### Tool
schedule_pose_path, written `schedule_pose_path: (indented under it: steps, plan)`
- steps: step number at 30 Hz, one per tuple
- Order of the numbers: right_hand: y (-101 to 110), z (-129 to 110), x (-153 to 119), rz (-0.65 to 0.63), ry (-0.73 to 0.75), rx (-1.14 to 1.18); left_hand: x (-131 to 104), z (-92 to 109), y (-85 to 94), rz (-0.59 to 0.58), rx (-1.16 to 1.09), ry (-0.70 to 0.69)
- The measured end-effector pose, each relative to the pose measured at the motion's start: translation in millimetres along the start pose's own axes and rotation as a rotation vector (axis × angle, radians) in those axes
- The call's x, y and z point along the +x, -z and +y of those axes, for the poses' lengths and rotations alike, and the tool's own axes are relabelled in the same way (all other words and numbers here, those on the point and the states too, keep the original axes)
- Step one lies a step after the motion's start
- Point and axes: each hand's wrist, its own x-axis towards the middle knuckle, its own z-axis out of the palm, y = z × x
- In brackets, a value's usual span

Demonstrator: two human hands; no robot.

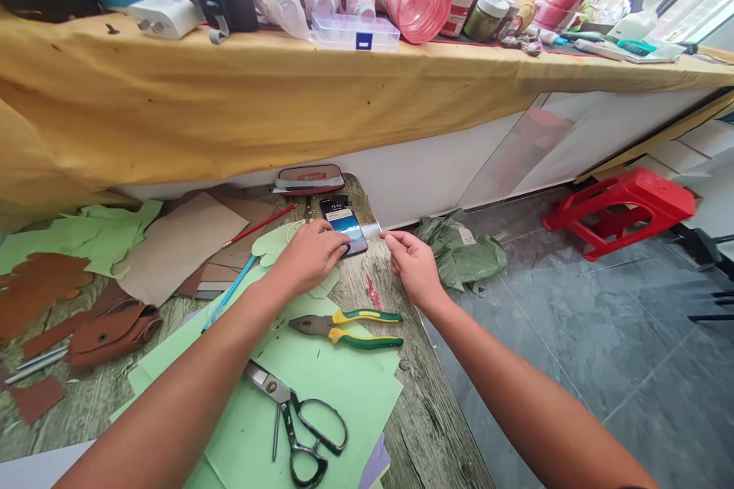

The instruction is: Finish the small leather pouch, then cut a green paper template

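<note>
My left hand (314, 250) reaches over the green sheets, its fingers spread and the fingertips at the lower left of a lit phone (351, 226). To the right of the phone, by the table's edge, my right hand (411, 263) is pinched; a thin pale thing seems to be at its fingertips, too small to name. Below the hands, pliers (344, 327) with green and yellow handles lie on the green sheets (241, 428). Black-handled scissors (298, 420) rest nearer to me, partly behind my left forearm.
Brown leather pieces (43, 286), a brown pouch (108, 336) and a red pencil (258, 226) lie at the left. A pencil case (310, 178) stands behind the phone. On the floor are a green bag (464, 252) and a red stool (625, 206). A crowded shelf (258, 99) spans the back.
</note>
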Motion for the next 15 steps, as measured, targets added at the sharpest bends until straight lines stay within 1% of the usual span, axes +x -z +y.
schedule_pose_path:
  steps: [2, 4, 5, 7, 9, 11, 15]
  plan:
    - [1.0, 0.1, -9.2, 0.014, -0.016, 0.055, 6.7, -7.6, 2.3, 0.032, 0.056, 0.094]
    - [2.5, 0.8, -18.0, 0.026, -0.031, 0.095, 9.3, -14.0, 7.9, 0.095, 0.124, 0.221]
    - [3.4, 1.2, -22.7, 0.032, -0.038, 0.112, 8.4, -15.9, 11.7, 0.131, 0.136, 0.263]
    - [5.1, 1.8, -32.8, 0.046, -0.050, 0.139, 1.4, -16.2, 20.0, 0.199, 0.111, 0.284]
    - [6.1, 1.3, -44.8, 0.061, -0.057, 0.160, -11.7, -11.5, 27.7, 0.254, 0.047, 0.266]
    - [6.0, -0.5, -59.2, 0.076, -0.060, 0.173, -29.5, -2.5, 33.9, 0.301, -0.033, 0.246]
    - [2.9, -4.5, -95.1, 0.094, -0.046, 0.176, -73.6, 27.2, 42.6, 0.407, -0.166, 0.232]
